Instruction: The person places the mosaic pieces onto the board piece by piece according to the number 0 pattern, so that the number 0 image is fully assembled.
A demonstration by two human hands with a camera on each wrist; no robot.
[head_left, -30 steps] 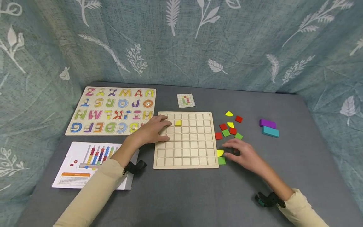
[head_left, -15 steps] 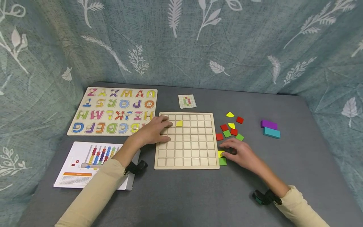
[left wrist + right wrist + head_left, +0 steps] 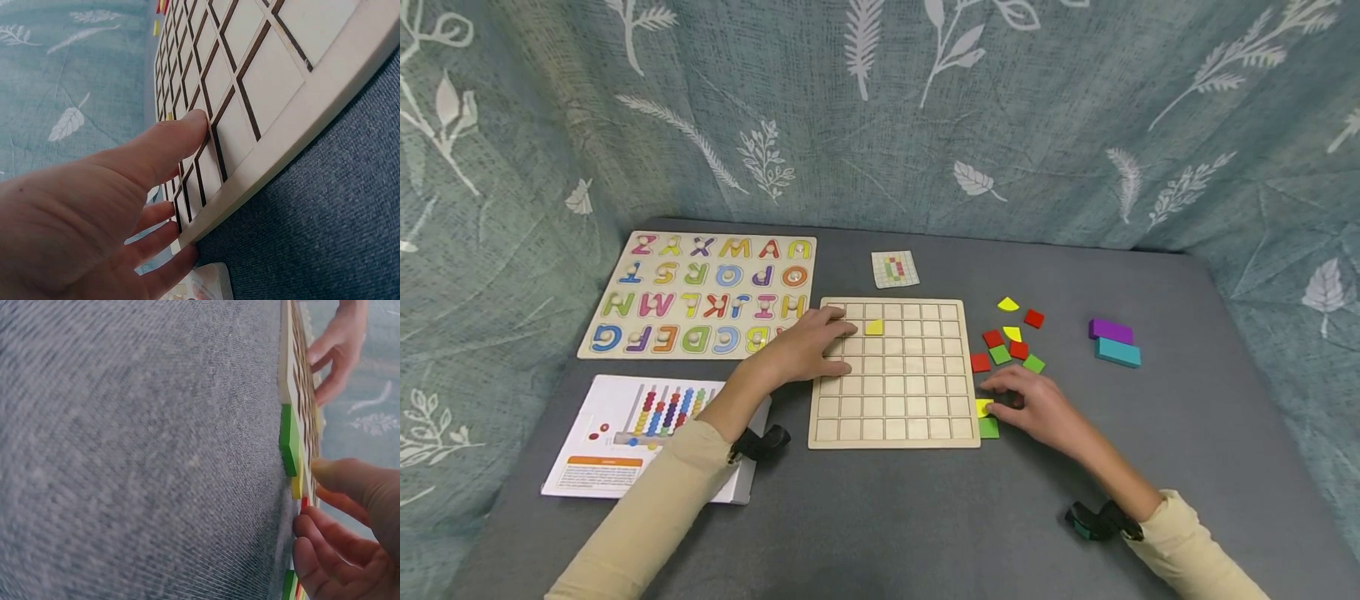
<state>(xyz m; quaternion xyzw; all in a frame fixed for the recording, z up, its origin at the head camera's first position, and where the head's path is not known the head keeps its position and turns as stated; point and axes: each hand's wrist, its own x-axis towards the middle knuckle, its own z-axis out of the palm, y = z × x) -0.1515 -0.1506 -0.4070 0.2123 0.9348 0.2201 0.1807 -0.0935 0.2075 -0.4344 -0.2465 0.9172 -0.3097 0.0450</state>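
The wooden grid board (image 3: 892,447) lies flat in the middle of the table. One yellow tile (image 3: 874,327) sits in a cell near its top left. My left hand (image 3: 801,346) rests on the board's left edge, fingers spread and thumb on the grid (image 3: 281,81). At the lower right edge, my right hand (image 3: 1033,404) has its thumb at a yellow tile (image 3: 982,407), partly covered by it. A gap shows between thumb and index finger. Just below that tile lies a green square tile (image 3: 988,428), touching or very near the board (image 3: 289,440).
Loose red tiles (image 3: 1033,319), green tiles (image 3: 1000,355) and yellow quarter-circle tiles (image 3: 1008,305) lie right of the board. A pattern card (image 3: 895,269) lies behind it. Leftward are an alphabet puzzle (image 3: 696,292) and a white box (image 3: 598,467); purple (image 3: 1111,332) and teal blocks (image 3: 1117,352) stand far right.
My right hand has shifted slightly left, its thumb now over part of the yellow tile. My left hand stays on the board. Over the last half second, almost nothing has moved.
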